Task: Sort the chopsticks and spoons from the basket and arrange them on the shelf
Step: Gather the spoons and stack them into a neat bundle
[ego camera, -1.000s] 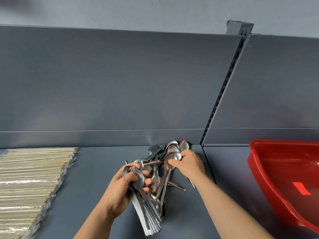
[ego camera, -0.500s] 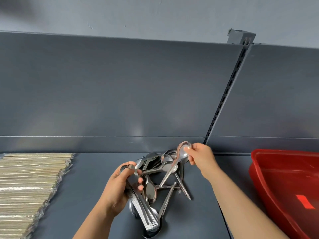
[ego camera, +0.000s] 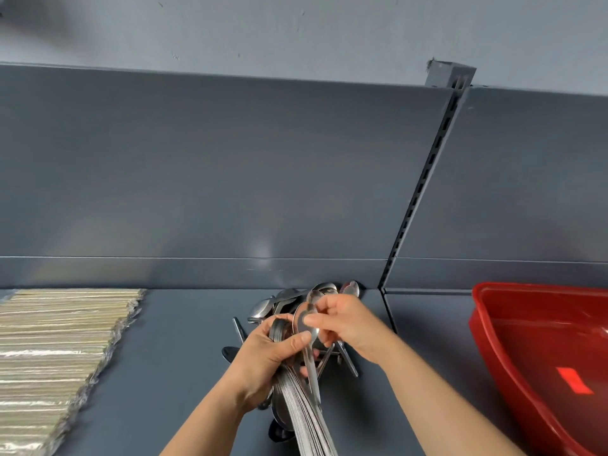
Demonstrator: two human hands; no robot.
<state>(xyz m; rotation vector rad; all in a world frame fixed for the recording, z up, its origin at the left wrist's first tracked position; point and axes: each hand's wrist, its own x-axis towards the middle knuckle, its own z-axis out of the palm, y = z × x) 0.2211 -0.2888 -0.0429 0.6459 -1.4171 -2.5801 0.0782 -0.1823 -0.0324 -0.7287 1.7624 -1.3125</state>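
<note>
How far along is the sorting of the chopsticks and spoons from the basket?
Done: the wrapped chopsticks lie in rows on the shelf, and the red basket shows nothing in its visible part. In hand: the left hand grips a nested stack of spoons while the right hand pinches one more spoon against it. Left: the loose spoons heaped behind the hands.

We see a dark grey shelf (ego camera: pixel 184 357). On it lie wrapped chopsticks (ego camera: pixel 49 357) at its left edge, loose spoons (ego camera: pixel 261 309) against its back edge, and a red basket (ego camera: pixel 513 340) at its right edge.
</note>
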